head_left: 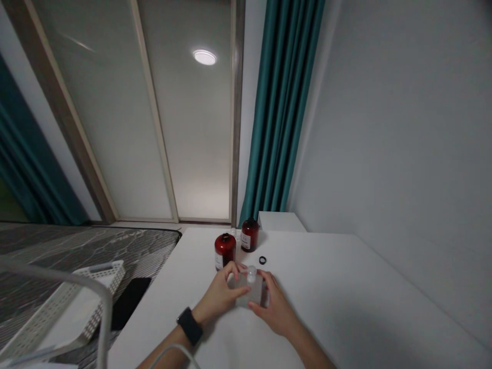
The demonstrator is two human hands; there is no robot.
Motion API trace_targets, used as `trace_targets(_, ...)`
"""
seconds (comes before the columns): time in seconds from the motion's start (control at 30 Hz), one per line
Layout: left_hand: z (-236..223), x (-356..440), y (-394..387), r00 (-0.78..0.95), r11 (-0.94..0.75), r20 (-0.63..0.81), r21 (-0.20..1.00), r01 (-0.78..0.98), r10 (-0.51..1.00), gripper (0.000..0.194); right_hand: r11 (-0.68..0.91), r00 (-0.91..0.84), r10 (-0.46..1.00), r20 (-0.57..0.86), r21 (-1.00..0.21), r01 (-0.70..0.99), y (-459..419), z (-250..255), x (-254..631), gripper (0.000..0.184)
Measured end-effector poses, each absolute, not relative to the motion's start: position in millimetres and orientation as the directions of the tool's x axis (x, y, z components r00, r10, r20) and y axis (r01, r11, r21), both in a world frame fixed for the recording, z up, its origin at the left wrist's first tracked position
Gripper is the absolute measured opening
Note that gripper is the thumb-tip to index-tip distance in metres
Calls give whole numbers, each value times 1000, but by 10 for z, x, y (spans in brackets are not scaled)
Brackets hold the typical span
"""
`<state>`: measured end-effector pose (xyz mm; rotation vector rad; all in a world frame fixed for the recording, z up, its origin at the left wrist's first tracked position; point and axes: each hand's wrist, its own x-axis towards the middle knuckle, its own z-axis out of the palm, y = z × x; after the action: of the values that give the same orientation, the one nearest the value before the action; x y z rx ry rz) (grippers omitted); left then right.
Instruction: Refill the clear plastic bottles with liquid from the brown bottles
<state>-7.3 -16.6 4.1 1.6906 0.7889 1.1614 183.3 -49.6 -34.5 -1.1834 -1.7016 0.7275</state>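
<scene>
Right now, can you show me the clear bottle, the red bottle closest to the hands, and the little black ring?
clear bottle (pixel 249 292), head view, on its side between the hands
red bottle (pixel 225 247), head view, on its red body
black ring (pixel 262 260), head view, on its rim

Translucent square bottle (pixel 249 294) — pale cap (pixel 251 274)
Upright — held between left hand (pixel 223 293) and right hand (pixel 274 310).

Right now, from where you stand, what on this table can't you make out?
In the head view:
- Labels on the dark red bottles: too small to read.
- Translucent square container: partly hidden by the left hand and right hand.
- Small white items: partly hidden by the bottles.
- Black ring: too small to identify.
</scene>
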Motion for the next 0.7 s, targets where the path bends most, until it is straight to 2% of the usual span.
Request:
trace_targets(0.1, 6, -140, -125, 348, -395, 359, 918, 36, 866, 34, 360, -138, 933, 333, -846, 393, -481, -326, 1872, 69)
trace_targets(0.2, -32, -181, -105, 478, -428, 321, 894, 133, 818, 63, 408, -168, 913, 372, -839, 359, -474, -289, 1919, 60)
trace_targets(0.27, -41, -192, -94, 527, -439, 294, 882, 173, 797, 71, 436, -161, 900, 405, -836, 333, -449, -280, 1939, 53)
trace_targets(0.33, -36, -194, -80, 534, -443, 280, 873, 204, 798, 66, 426, -141, 905, 402, -845, 325, -394, -276, 1936, 55)
trace_targets(0.47, -22, -186, -49, 533, -464, 287, 854, 234, 796, 54, 376, -144, 927, 347, -853, 362, -198, -199, 1903, 72)
trace_targets(0.57, -20, -182, -52, 521, -429, 252, 867, 252, 816, 53, 389, -191, 921, 340, -839, 380, -33, -74, 1965, 83)
trace_targets(0.63, -11, -178, -74, 502, -383, 210, 883, 271, 839, 55, 431, -234, 900, 369, -839, 333, 41, -15, 2060, 74)
trace_targets(0.7, 3, -168, -103, 480, -346, 180, 894, 284, 859, 54, 461, -169, 887, 429, -840, 286, 68, -15, 2150, 53)
